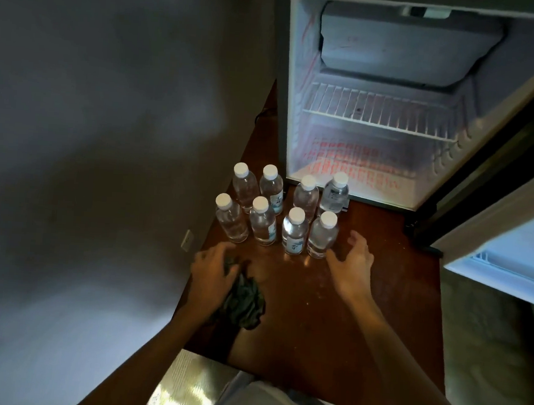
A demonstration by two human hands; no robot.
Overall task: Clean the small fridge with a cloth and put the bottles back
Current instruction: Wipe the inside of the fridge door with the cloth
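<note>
the small fridge point(286, 108) is seen standing on a dark wooden surface point(330, 317), its opening turned toward the person and its door point(508, 251) swung out to the right. 1 white wire shelf point(379, 115) is set across the lit interior, and no bottle is seen inside.

8 clear bottles point(295, 232) with white caps are grouped on the wood just in front of the fridge's left half, in 2 rows of 4. all are stood upright, long axes vertical and caps pointing up; the far right bottle is placed just before the fridge's lower edge.

a dark green cloth point(243, 302) is laid crumpled on the wood nearer the person than the bottles. its long axis is run from the left hand point(212, 271) back toward the person and slightly right. its far end is grasped under the curled fingers of that hand.

the right hand point(353, 259) is held just right of the front right bottle, fingers spread and relaxed, nothing grasped; whether the thumb touches the bottle cannot be told.

a wall outlet point(187, 240) is seen at the left.
</note>
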